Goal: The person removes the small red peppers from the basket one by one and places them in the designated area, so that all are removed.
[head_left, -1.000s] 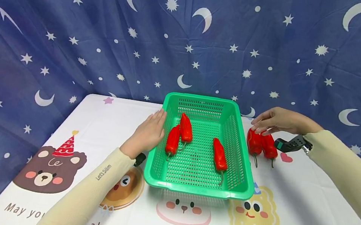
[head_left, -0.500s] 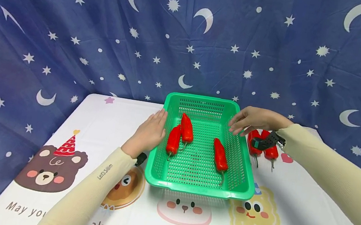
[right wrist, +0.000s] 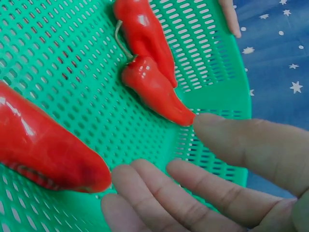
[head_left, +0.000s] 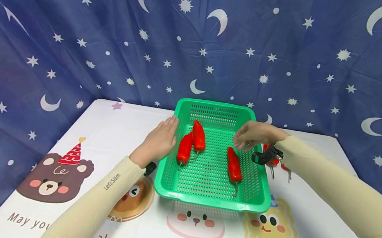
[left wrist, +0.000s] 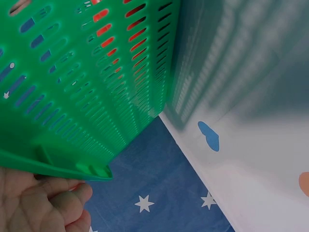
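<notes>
Near the middle of the table's [head_left: 129, 123] far edge stands a green basket [head_left: 210, 201] with three red peppers inside: a touching pair [head_left: 185, 149] toward its left wall and a single pepper [head_left: 234, 165] toward its right. The left hand [head_left: 157, 139] touches the left rim, fingers straight and close together. The right hand [head_left: 257, 134] hovers over the right side, fingers loosely spread. Two outside peppers [head_left: 274, 162] lie just right of the basket.

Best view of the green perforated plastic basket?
Head: nearly the whole green perforated plastic basket shows, partly hidden by the person's bare right hand. Left wrist: an outer wall, some rim; right wrist: some interior and rim.
</notes>
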Demonstrator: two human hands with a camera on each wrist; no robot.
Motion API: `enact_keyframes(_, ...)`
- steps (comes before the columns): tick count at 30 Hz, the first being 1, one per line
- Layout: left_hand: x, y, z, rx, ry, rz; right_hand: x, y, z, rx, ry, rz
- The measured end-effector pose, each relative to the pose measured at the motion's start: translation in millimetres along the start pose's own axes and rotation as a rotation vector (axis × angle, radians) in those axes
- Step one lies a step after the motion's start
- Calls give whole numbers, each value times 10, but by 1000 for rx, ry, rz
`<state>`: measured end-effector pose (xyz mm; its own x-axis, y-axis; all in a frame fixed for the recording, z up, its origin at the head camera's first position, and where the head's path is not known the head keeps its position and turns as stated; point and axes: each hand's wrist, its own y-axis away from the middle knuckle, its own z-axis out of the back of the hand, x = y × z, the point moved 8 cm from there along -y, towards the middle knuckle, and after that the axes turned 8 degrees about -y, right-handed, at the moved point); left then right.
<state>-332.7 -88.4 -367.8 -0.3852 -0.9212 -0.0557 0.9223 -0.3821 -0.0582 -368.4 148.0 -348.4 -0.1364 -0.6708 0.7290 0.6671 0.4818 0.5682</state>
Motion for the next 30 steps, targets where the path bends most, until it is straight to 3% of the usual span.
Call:
enact_keyframes(15,-6,4,3,0,8,3,-98,-148,-104,-31,-1,-33)
enact_keyframes(24,-4,4,-4,-1,6,1,-142,-185,-154,-63,94,-50)
enact_keyframes(30,-13,0,0,0,-1,0,-139,-189,-168,-76,96,-54)
